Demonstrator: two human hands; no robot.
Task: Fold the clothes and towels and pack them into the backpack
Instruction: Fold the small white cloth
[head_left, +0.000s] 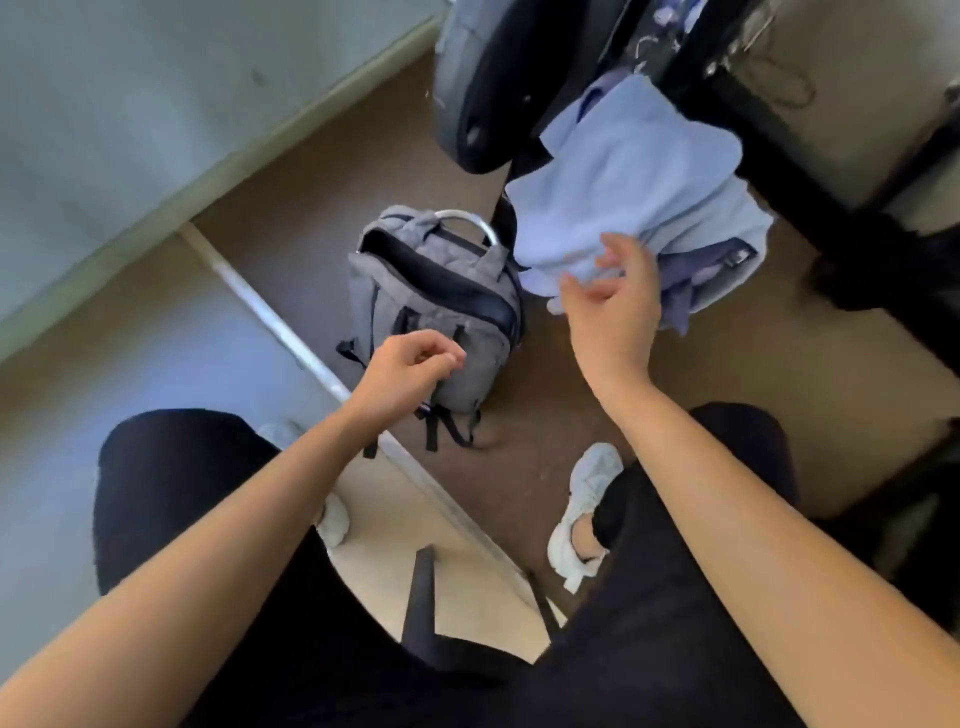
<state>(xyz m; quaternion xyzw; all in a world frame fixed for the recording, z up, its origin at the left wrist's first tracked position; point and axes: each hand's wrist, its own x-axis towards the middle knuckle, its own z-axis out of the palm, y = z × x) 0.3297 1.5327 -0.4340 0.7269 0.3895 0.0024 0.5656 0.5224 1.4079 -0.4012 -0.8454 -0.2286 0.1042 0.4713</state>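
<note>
A grey backpack (382, 291) of woven cloth is stood on the brown floor (322, 218), in the middle. Its top zipper is opened in a long curve, and only darkness is seen inside. A rounded pale handle (470, 215) is seen at its far end. Just right of it, a soft light blue towel (634, 171) is heaped over a crumpled purple garment (693, 273). The left hand (410, 364) is held over the backpack's near part with fingers curled in, and nothing is seen in it. The right hand (613, 301) is spread loosely at the towel's near edge; contact cannot be told.
</note>
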